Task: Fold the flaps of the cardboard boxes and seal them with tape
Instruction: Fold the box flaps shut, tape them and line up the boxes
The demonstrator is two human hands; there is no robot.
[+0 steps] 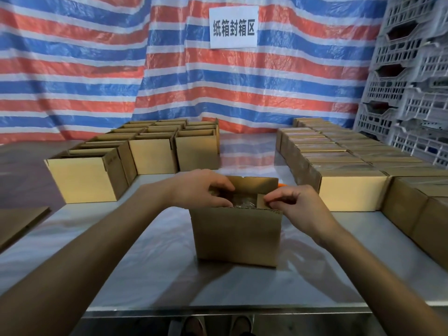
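A small brown cardboard box (236, 235) stands open on the steel table (155, 267) right in front of me. Its far flap stands upright and something wrapped in clear plastic shows inside. My left hand (201, 187) rests over the left side flap, fingers curled on it and pressing it inward. My right hand (298, 204) pinches the right side flap at the box's top edge. A bit of an orange object (281, 184), maybe a tape tool, peeks out behind the box; most of it is hidden.
Several open-topped boxes (150, 151) stand in rows at the back left. Several closed boxes (351, 166) fill the right side. Flat cardboard (17, 221) lies at the left edge. Grey plastic crates (407, 76) are stacked at the right. A striped tarp hangs behind.
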